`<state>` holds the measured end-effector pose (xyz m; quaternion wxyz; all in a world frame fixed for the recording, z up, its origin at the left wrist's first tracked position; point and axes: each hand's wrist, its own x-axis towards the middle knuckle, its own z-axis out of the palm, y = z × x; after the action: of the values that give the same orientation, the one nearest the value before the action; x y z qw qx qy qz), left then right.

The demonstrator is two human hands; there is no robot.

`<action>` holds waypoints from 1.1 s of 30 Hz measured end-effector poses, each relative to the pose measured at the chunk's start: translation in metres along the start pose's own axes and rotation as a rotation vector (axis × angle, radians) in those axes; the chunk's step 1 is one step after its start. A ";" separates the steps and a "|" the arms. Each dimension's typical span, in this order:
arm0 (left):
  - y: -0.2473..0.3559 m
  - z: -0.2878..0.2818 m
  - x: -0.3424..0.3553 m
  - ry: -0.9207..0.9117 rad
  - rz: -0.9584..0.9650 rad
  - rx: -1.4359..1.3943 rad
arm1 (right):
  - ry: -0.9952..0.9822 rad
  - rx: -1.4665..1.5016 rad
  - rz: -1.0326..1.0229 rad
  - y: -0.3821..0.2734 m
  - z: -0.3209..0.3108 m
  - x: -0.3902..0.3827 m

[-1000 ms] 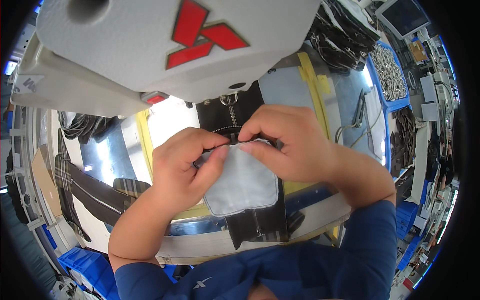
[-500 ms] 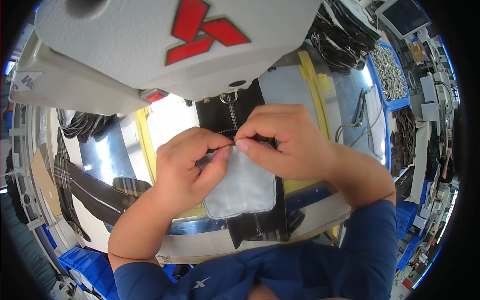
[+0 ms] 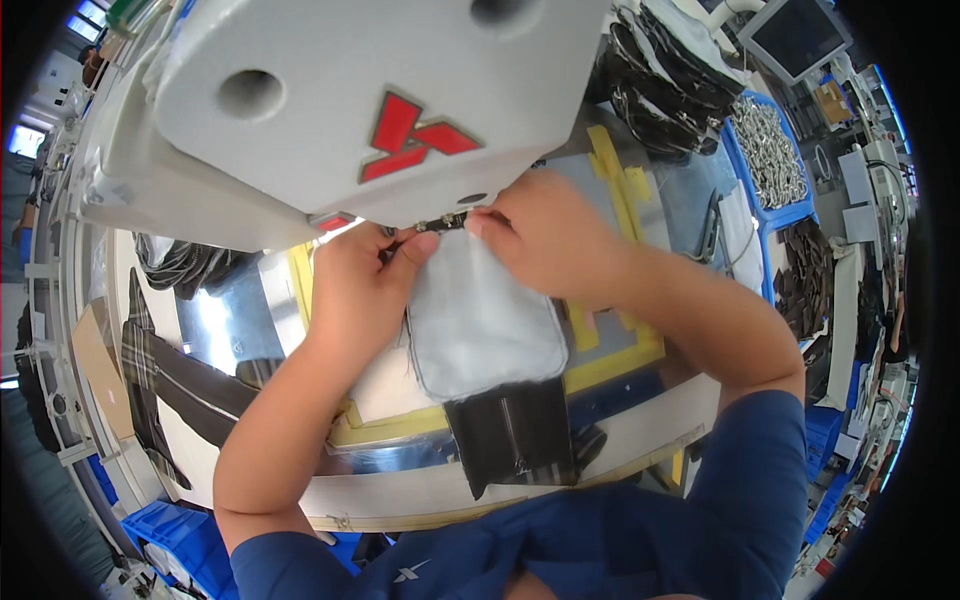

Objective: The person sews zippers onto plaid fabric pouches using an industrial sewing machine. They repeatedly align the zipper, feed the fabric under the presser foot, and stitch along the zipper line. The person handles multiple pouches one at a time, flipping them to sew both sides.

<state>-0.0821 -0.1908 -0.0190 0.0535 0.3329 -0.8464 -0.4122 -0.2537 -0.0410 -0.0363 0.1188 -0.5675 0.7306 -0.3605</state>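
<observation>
My left hand (image 3: 362, 285) pinches the far left corner of a light grey fabric pocket panel (image 3: 488, 325) with thumb and finger. At its far right corner, my right hand (image 3: 545, 235) is closed in a similar pinch. The panel hangs flat toward me, its rounded near edge stitched in a dark line. Beneath it lies a black fabric strip with a zipper (image 3: 508, 435), reaching past the table's front edge. Both hands are right below the white sewing machine head (image 3: 330, 110), which hides the needle area. Some dark, metallic trim shows between my fingertips.
A blue bin of metal hardware (image 3: 768, 150) stands at the far right, beside a stack of dark fabric pieces (image 3: 660, 85). Thread snips (image 3: 711, 228) lie right of the yellow tape (image 3: 618, 190). A dark zippered strip (image 3: 190, 390) rests on the left.
Both hands have moved away from me, up against the machine head, drawing the grey panel with them. More of the black zippered strip shows at the near side.
</observation>
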 end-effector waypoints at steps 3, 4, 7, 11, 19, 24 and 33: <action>-0.019 0.002 0.025 0.051 0.100 0.167 | -0.084 -0.069 0.043 0.004 -0.009 0.021; -0.017 0.001 0.026 0.062 0.104 0.190 | -0.093 -0.129 0.038 0.008 -0.008 0.023; -0.025 0.008 0.031 0.085 0.139 0.263 | -0.107 -0.195 0.056 0.012 -0.008 0.025; -0.033 0.001 0.037 0.026 0.237 0.267 | -0.098 -0.222 0.025 0.021 -0.004 0.026; -0.041 0.001 0.044 0.103 0.485 0.301 | -0.229 -0.139 0.197 0.009 -0.025 0.042; -0.044 0.001 0.051 0.158 0.593 0.283 | -0.299 -0.159 0.240 0.014 -0.020 0.047; -0.043 0.000 0.050 0.153 0.574 0.267 | -0.344 -0.173 0.306 0.008 -0.022 0.051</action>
<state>-0.0984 -0.2394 -0.0596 0.1869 0.1149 -0.9458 -0.2394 -0.2894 -0.0786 -0.0136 0.2458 -0.5112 0.8053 -0.1723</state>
